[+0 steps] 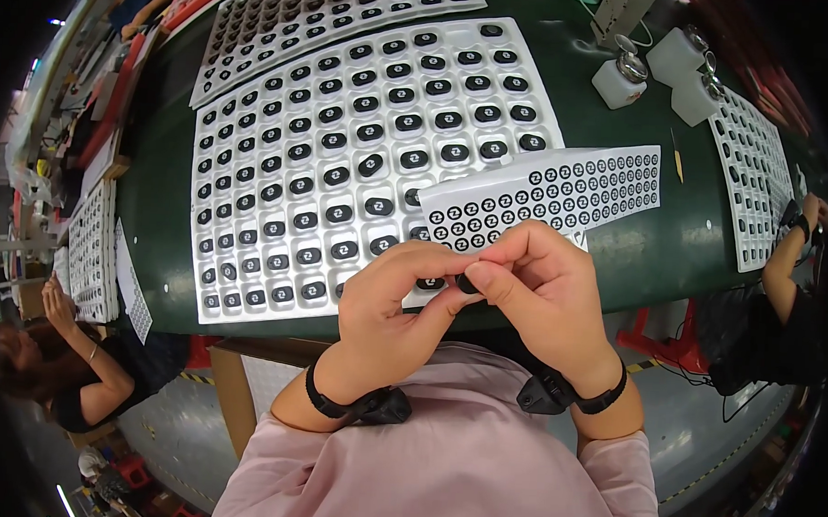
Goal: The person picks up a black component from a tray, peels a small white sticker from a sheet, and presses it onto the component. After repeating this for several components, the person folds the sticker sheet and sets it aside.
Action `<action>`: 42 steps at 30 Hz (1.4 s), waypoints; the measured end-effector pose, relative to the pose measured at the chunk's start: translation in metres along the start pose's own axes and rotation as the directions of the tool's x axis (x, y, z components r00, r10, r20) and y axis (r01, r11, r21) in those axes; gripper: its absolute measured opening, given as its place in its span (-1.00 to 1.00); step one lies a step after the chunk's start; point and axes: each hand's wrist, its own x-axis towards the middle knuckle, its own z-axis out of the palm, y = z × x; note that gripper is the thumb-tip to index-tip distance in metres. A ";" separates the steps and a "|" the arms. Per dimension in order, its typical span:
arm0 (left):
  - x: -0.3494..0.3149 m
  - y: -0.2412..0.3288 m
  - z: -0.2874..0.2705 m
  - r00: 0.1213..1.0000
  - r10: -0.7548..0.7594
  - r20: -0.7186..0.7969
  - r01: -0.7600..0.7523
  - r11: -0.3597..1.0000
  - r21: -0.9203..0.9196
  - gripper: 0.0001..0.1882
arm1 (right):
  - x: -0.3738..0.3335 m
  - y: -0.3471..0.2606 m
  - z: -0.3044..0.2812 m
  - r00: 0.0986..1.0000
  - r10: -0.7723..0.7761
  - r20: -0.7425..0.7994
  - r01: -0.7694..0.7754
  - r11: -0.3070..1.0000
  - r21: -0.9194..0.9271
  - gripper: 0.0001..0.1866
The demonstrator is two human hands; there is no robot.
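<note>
My left hand (pixel 386 299) and my right hand (pixel 556 288) meet in front of my chest, fingertips pinched together. Between them they grip a small black oval piece (pixel 466 284), mostly covered by my thumbs and fingers. Just beyond my hands lies a white sheet of round black stickers (pixel 546 195), overlapping the lower right part of a tray. That white moulded tray (pixel 456 40) holds rows of black oval pieces, each bearing a pale mark. Whether the held piece bears a mark is hidden.
Another filled tray (pixel 198 94) lies behind the first. White bottles with metal tops (pixel 618 83) stand at the back right, near a thin pointed tool (pixel 677 157). Co-workers sit left (pixel 86 364) and right (pixel 772 302), beside more trays on the green table (pixel 162 201).
</note>
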 end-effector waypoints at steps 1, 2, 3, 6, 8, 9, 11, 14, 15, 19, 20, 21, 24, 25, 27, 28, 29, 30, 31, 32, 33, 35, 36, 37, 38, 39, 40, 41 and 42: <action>0.000 -0.001 0.000 1.000 -0.019 0.003 0.019 1.000 -0.004 -0.70 | 0.000 0.001 0.000 0.999 -0.036 -0.032 0.035 0.999 -0.023 -0.93; 0.000 -0.002 0.000 0.999 -0.037 0.007 0.037 0.999 -0.007 -0.69 | 0.000 0.001 0.000 0.995 -0.072 -0.062 0.070 0.996 -0.047 -0.92; 0.001 -0.002 0.000 0.998 -0.054 0.011 0.054 0.998 -0.010 -0.67 | 0.000 0.002 -0.001 0.995 -0.075 -0.062 0.072 0.996 -0.046 -0.92; 0.010 0.001 0.001 0.997 -0.008 0.077 -0.005 0.986 0.165 -0.69 | 0.004 0.001 -0.008 0.988 -0.128 -0.087 0.095 0.945 -0.312 -0.93; 0.019 0.005 0.002 0.994 0.018 0.109 -0.045 0.967 0.250 -0.70 | 0.006 0.001 -0.011 0.973 -0.219 -0.071 0.173 0.900 -0.401 -0.93; 0.024 0.009 0.004 0.986 0.062 0.157 -0.115 0.927 0.357 -0.71 | 0.006 0.000 -0.013 0.953 -0.300 -0.050 0.240 0.842 -0.483 -0.93; 0.035 0.017 0.005 0.959 0.126 0.255 -0.251 0.798 0.547 -0.72 | 0.007 -0.004 -0.017 0.924 -0.383 -0.012 0.312 0.768 -0.559 -0.92; 0.058 0.023 0.002 0.947 0.135 0.291 -0.283 0.776 0.564 -0.73 | 0.009 -0.011 -0.028 0.900 -0.428 -0.084 0.293 0.736 -0.611 -0.90; 0.068 0.021 0.001 0.940 0.136 0.314 -0.300 0.768 0.565 -0.74 | 0.009 -0.013 -0.034 0.897 -0.434 -0.080 0.300 0.732 -0.612 -0.90; 0.134 -0.004 -0.003 0.966 0.013 0.257 -0.177 0.757 0.629 -0.76 | 0.005 -0.020 -0.052 0.877 -0.457 -0.147 0.279 0.734 -0.619 -0.88; 0.153 -0.017 -0.004 0.968 -0.006 0.251 -0.167 0.731 0.662 -0.75 | 0.004 -0.022 -0.054 0.880 -0.452 -0.147 0.274 0.734 -0.621 -0.89; 0.171 -0.031 -0.005 0.970 -0.040 0.239 -0.134 0.732 0.668 -0.73 | 0.003 -0.024 -0.056 0.883 -0.448 -0.143 0.272 0.735 -0.622 -0.89; 0.223 -0.074 -0.005 0.935 -0.275 0.223 0.018 0.666 0.746 -0.69 | 0.000 -0.024 -0.062 0.885 -0.447 -0.130 0.273 0.725 -0.632 -0.89; 0.233 -0.087 -0.004 0.936 -0.271 0.223 0.016 0.667 0.745 -0.69 | -0.001 -0.023 -0.064 0.887 -0.447 -0.120 0.275 0.718 -0.640 -0.89; 0.248 -0.110 -0.002 0.937 -0.281 0.207 -0.004 0.585 0.811 -0.70 | -0.004 -0.021 -0.069 0.887 -0.447 -0.114 0.273 0.708 -0.651 -0.89; 0.252 -0.116 -0.001 0.937 -0.278 0.209 -0.007 0.587 0.810 -0.70 | -0.006 -0.020 -0.072 0.890 -0.437 -0.127 0.258 0.715 -0.649 -0.89; 0.256 -0.123 0.000 0.933 -0.292 0.209 -0.009 0.562 0.827 -0.70 | -0.008 -0.019 -0.074 0.894 -0.427 -0.139 0.244 0.722 -0.647 -0.90; 0.259 -0.126 0.002 0.929 -0.306 0.209 -0.013 0.538 0.843 -0.71 | -0.010 -0.018 -0.076 0.896 -0.417 -0.153 0.230 0.729 -0.644 -0.90; 0.261 -0.128 0.004 0.924 -0.320 0.209 -0.017 0.512 0.859 -0.71 | -0.011 -0.017 -0.079 0.894 -0.420 -0.156 0.229 0.728 -0.646 -0.90; 0.262 -0.131 0.006 0.925 -0.317 0.212 -0.021 0.513 0.858 -0.71 | -0.012 -0.016 -0.082 0.894 -0.421 -0.156 0.229 0.727 -0.647 -0.91; 0.264 -0.134 0.007 0.924 -0.324 0.204 -0.015 0.502 0.865 -0.71 | -0.012 -0.015 -0.084 0.893 -0.422 -0.156 0.230 0.726 -0.648 -0.91; 0.266 -0.136 0.010 0.922 -0.339 0.188 -0.003 0.479 0.878 -0.72 | -0.013 -0.013 -0.088 0.891 -0.425 -0.159 0.230 0.725 -0.649 -0.91; 0.267 -0.136 0.012 0.922 -0.338 0.191 -0.005 0.480 0.877 -0.72 | -0.014 -0.012 -0.090 0.891 -0.424 -0.159 0.228 0.723 -0.652 -0.91; 0.270 -0.135 0.014 0.907 -0.374 0.193 -0.005 0.448 0.894 -0.72 | -0.015 -0.011 -0.091 0.892 -0.424 -0.159 0.226 0.721 -0.654 -0.92; 0.272 -0.135 0.016 0.891 -0.410 0.193 -0.006 0.416 0.909 -0.71 | -0.015 -0.011 -0.093 0.892 -0.423 -0.159 0.225 0.720 -0.657 -0.92; 0.274 -0.134 0.018 0.874 -0.446 0.193 -0.008 0.383 0.924 -0.71 | -0.016 -0.011 -0.093 0.892 -0.423 -0.161 0.223 0.720 -0.657 -0.92; 0.275 -0.134 0.019 0.873 -0.447 0.194 -0.009 0.383 0.924 -0.71 | -0.018 -0.012 -0.093 0.894 -0.412 -0.174 0.209 0.729 -0.652 -0.92; 0.276 -0.134 0.022 0.896 -0.390 0.212 -0.026 0.430 0.903 -0.72 | -0.019 -0.013 -0.093 0.897 -0.401 -0.188 0.194 0.737 -0.648 -0.92; 0.277 -0.134 0.024 0.916 -0.332 0.227 -0.046 0.474 0.879 -0.72 | -0.020 -0.013 -0.094 0.899 -0.389 -0.202 0.178 0.745 -0.642 -0.92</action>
